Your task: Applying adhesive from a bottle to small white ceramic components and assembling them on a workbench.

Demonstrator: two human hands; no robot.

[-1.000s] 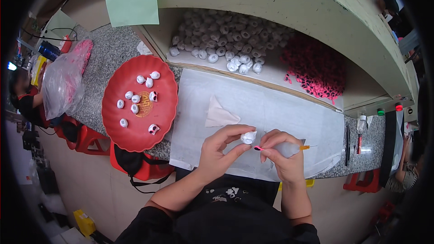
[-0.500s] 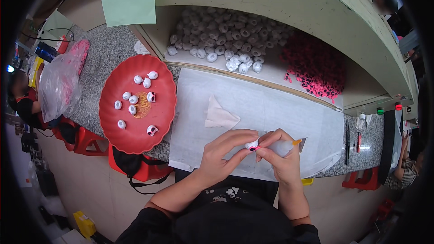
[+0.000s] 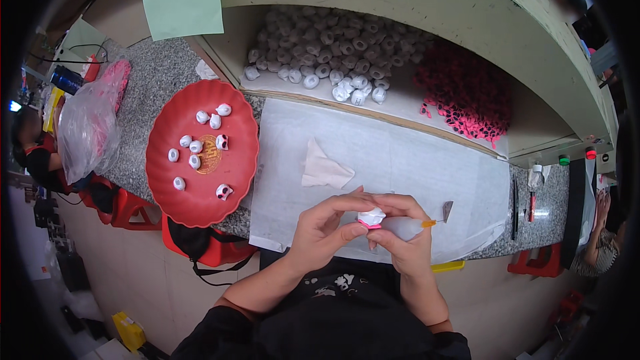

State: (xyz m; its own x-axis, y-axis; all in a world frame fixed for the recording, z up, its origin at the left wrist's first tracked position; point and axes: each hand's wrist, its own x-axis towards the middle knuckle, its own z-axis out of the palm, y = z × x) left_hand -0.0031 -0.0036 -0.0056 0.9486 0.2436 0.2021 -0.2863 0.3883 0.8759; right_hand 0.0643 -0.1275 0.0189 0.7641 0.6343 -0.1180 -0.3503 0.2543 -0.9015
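Over the white paper sheet (image 3: 427, 160), my left hand (image 3: 323, 230) pinches a small white rounded piece (image 3: 371, 215). A pink strip (image 3: 369, 226) lies along the piece's near side, and both thumbs press there. My right hand (image 3: 410, 243) is closed too, with its fingertips on the same piece. A translucent squeeze bottle (image 3: 403, 228) is tucked in that right hand, and its orange tip (image 3: 428, 224) points right. The fingers partly hide the white piece and the bottle. Beyond my hands lies a folded pale cloth (image 3: 325, 168).
A red scalloped tray (image 3: 160, 180) at left holds several white pieces, some with pink parts. Heaps of white pieces (image 3: 320, 47) and pink-and-black pieces (image 3: 463, 103) fill the shelf. A dark grey blade-like scrap (image 3: 447, 211) lies right of my hands. At far left is a plastic bag (image 3: 87, 133).
My hands have drawn closer together around the white piece, which has turned so its pink part lies along the near side. The bottle has shifted left, uncovering the grey scrap.
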